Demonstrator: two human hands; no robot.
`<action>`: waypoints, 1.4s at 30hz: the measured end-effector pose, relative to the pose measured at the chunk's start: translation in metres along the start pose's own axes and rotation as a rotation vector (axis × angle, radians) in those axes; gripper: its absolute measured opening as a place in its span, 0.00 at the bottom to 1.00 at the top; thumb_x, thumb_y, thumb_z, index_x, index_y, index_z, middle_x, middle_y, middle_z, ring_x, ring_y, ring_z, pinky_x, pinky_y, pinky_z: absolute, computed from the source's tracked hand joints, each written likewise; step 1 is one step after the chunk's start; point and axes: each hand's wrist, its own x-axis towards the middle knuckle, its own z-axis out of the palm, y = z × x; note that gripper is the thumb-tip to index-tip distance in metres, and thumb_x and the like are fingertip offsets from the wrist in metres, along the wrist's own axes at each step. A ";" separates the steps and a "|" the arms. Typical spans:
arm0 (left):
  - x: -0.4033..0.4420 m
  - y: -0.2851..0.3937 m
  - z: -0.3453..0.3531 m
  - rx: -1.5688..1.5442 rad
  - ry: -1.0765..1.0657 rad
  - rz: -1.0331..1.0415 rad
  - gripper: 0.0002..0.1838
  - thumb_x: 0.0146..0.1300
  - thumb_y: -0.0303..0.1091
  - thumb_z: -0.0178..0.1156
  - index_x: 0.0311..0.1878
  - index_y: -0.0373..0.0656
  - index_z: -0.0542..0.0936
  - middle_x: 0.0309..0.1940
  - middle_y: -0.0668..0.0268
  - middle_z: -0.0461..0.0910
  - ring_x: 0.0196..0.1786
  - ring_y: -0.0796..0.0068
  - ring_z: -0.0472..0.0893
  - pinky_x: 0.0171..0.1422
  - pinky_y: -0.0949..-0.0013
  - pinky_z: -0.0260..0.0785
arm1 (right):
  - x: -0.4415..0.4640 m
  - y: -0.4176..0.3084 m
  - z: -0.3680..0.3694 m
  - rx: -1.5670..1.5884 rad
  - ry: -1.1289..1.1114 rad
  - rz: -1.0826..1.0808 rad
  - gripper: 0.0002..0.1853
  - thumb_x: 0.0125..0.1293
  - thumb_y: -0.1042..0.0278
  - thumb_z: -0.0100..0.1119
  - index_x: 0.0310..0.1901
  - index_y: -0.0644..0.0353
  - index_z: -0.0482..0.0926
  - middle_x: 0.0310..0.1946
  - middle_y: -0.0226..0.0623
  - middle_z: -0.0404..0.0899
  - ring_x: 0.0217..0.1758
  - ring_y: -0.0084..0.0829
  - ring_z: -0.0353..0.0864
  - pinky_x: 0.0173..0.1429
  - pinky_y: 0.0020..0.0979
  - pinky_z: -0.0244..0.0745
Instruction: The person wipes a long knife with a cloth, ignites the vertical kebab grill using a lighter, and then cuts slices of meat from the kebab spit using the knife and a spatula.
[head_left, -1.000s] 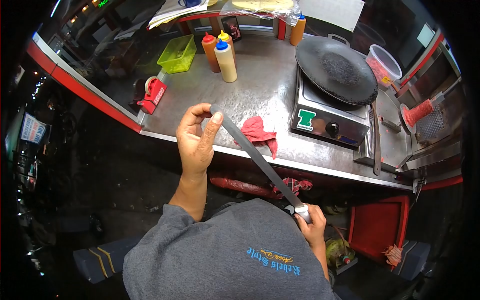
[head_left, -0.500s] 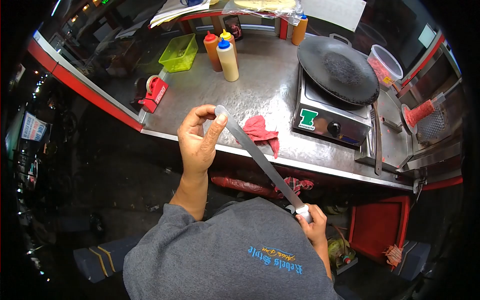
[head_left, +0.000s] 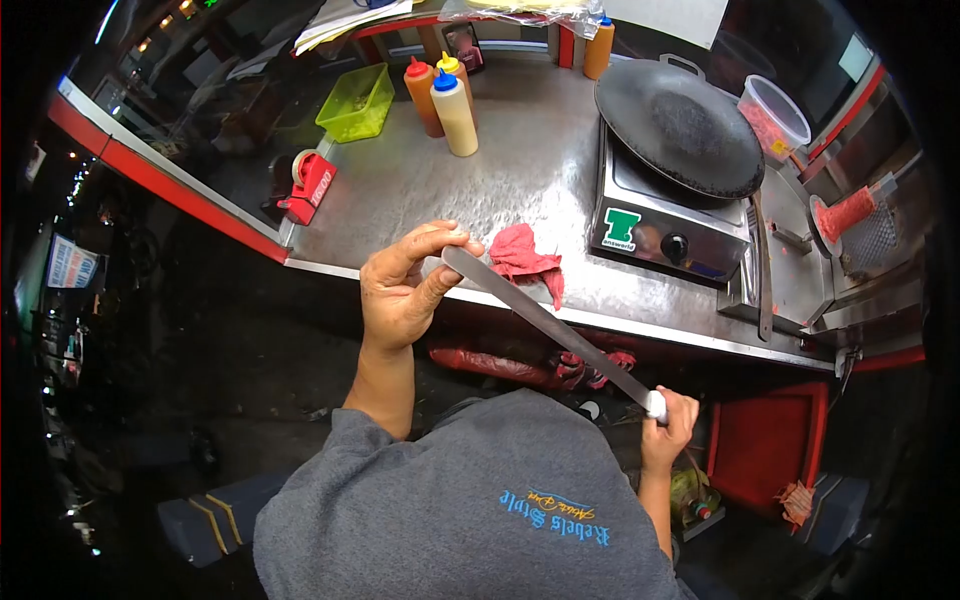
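Observation:
A long, straight knife (head_left: 550,327) with a rounded tip and a white handle is held slantwise in front of my body, above the counter's front edge. My right hand (head_left: 672,430) is wrapped round the handle at the lower right. At the other end my left hand (head_left: 405,285) has the blade tip between its thumb and fingertips, thumb below and fingers above. How firmly they press on the blade cannot be made out. Just beyond the blade, a crumpled red cloth (head_left: 525,262) lies on the steel counter (head_left: 400,190).
A black round griddle pan (head_left: 680,125) sits on a steel burner (head_left: 670,235) at right. Beyond it are a tub (head_left: 775,115) and a meat spit (head_left: 845,215). Sauce bottles (head_left: 455,115), a green basket (head_left: 355,103) and a red tape dispenser (head_left: 310,187) stand at left.
My right hand has moved right and slightly up with the handle. The blade tip has come down and right, and my left thumb has slipped off the blade's face to its lower edge.

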 end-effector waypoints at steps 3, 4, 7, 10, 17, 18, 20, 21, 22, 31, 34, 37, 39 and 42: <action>0.003 -0.001 0.002 -0.074 -0.046 0.046 0.21 0.68 0.36 0.76 0.58 0.34 0.87 0.46 0.56 0.91 0.52 0.63 0.90 0.78 0.44 0.70 | 0.005 0.006 -0.008 -0.099 0.060 -0.025 0.17 0.58 0.83 0.71 0.50 0.60 0.88 0.44 0.39 0.86 0.50 0.44 0.81 0.62 0.44 0.74; 0.002 -0.001 0.002 -0.082 -0.049 0.042 0.21 0.68 0.37 0.76 0.58 0.34 0.87 0.45 0.56 0.91 0.52 0.63 0.90 0.78 0.43 0.68 | 0.006 0.007 -0.011 -0.121 0.082 -0.034 0.18 0.58 0.83 0.72 0.50 0.59 0.88 0.44 0.39 0.86 0.50 0.44 0.81 0.63 0.45 0.73; 0.002 -0.003 0.004 -0.104 -0.058 0.041 0.20 0.68 0.38 0.76 0.57 0.37 0.88 0.44 0.56 0.91 0.51 0.64 0.90 0.79 0.39 0.66 | 0.006 0.015 -0.019 -0.189 0.128 -0.037 0.19 0.59 0.81 0.72 0.53 0.58 0.88 0.47 0.37 0.86 0.54 0.44 0.80 0.65 0.45 0.72; 0.002 -0.004 0.005 -0.111 -0.073 0.053 0.19 0.68 0.39 0.76 0.57 0.39 0.89 0.43 0.57 0.92 0.49 0.65 0.90 0.79 0.40 0.66 | 0.011 0.018 -0.027 -0.234 0.188 -0.058 0.19 0.59 0.76 0.78 0.53 0.55 0.90 0.46 0.35 0.84 0.54 0.43 0.78 0.64 0.46 0.70; 0.002 -0.008 0.002 -0.101 -0.124 0.070 0.18 0.69 0.38 0.75 0.56 0.40 0.89 0.43 0.57 0.92 0.48 0.65 0.89 0.78 0.40 0.66 | 0.019 0.022 -0.039 -0.323 0.276 -0.093 0.18 0.63 0.75 0.77 0.55 0.58 0.89 0.48 0.36 0.84 0.56 0.42 0.78 0.67 0.45 0.70; 0.002 -0.008 0.002 -0.100 -0.130 0.069 0.18 0.68 0.38 0.75 0.56 0.40 0.89 0.43 0.57 0.92 0.48 0.65 0.89 0.78 0.40 0.66 | 0.020 0.022 -0.039 -0.322 0.285 -0.094 0.18 0.62 0.74 0.79 0.55 0.58 0.89 0.47 0.36 0.83 0.55 0.43 0.77 0.66 0.45 0.70; 0.003 -0.007 0.002 -0.102 -0.135 0.070 0.18 0.68 0.38 0.75 0.56 0.40 0.89 0.43 0.56 0.92 0.48 0.64 0.89 0.78 0.39 0.66 | 0.021 0.023 -0.040 -0.321 0.302 -0.096 0.19 0.61 0.71 0.82 0.54 0.57 0.90 0.46 0.36 0.82 0.55 0.43 0.76 0.63 0.46 0.70; 0.003 -0.007 0.002 -0.103 -0.138 0.071 0.18 0.68 0.38 0.75 0.56 0.40 0.90 0.43 0.56 0.92 0.48 0.64 0.89 0.78 0.39 0.66 | 0.022 0.022 -0.040 -0.316 0.299 -0.094 0.19 0.61 0.71 0.82 0.54 0.57 0.90 0.46 0.36 0.82 0.55 0.43 0.76 0.63 0.46 0.70; 0.003 -0.007 0.003 -0.101 -0.135 0.070 0.18 0.68 0.38 0.76 0.56 0.40 0.90 0.42 0.56 0.92 0.48 0.64 0.89 0.78 0.39 0.66 | 0.023 0.020 -0.040 -0.312 0.297 -0.093 0.19 0.61 0.71 0.82 0.54 0.57 0.90 0.46 0.36 0.82 0.55 0.43 0.76 0.63 0.46 0.70; 0.002 -0.009 0.003 -0.131 -0.124 0.053 0.17 0.68 0.39 0.75 0.55 0.39 0.90 0.42 0.56 0.92 0.47 0.64 0.89 0.78 0.39 0.67 | 0.022 0.021 -0.039 -0.299 0.285 -0.084 0.19 0.62 0.71 0.81 0.55 0.58 0.90 0.47 0.36 0.82 0.56 0.43 0.76 0.64 0.45 0.70; 0.002 -0.009 0.003 -0.128 -0.129 0.054 0.17 0.69 0.39 0.75 0.55 0.39 0.90 0.42 0.56 0.92 0.47 0.64 0.89 0.78 0.39 0.67 | 0.022 0.021 -0.038 -0.293 0.288 -0.083 0.19 0.62 0.72 0.81 0.55 0.57 0.90 0.47 0.36 0.82 0.56 0.43 0.76 0.64 0.45 0.70; 0.002 -0.011 0.003 -0.119 -0.123 0.054 0.17 0.69 0.39 0.75 0.55 0.40 0.90 0.42 0.56 0.92 0.47 0.64 0.89 0.78 0.39 0.67 | 0.024 0.019 -0.038 -0.297 0.300 -0.089 0.19 0.62 0.73 0.81 0.55 0.58 0.90 0.47 0.36 0.82 0.55 0.43 0.76 0.63 0.45 0.70; 0.002 -0.012 0.003 -0.114 -0.114 0.055 0.16 0.68 0.39 0.75 0.54 0.41 0.90 0.41 0.56 0.92 0.46 0.64 0.89 0.77 0.38 0.68 | 0.026 0.017 -0.040 -0.305 0.311 -0.095 0.19 0.61 0.74 0.81 0.55 0.58 0.90 0.46 0.36 0.82 0.55 0.43 0.75 0.63 0.45 0.71; 0.003 -0.014 0.000 -0.147 -0.137 0.065 0.15 0.68 0.40 0.76 0.52 0.43 0.91 0.40 0.58 0.93 0.45 0.64 0.90 0.75 0.38 0.70 | 0.029 0.016 -0.043 -0.321 0.334 -0.114 0.20 0.60 0.74 0.81 0.55 0.58 0.90 0.46 0.37 0.83 0.55 0.43 0.76 0.62 0.45 0.71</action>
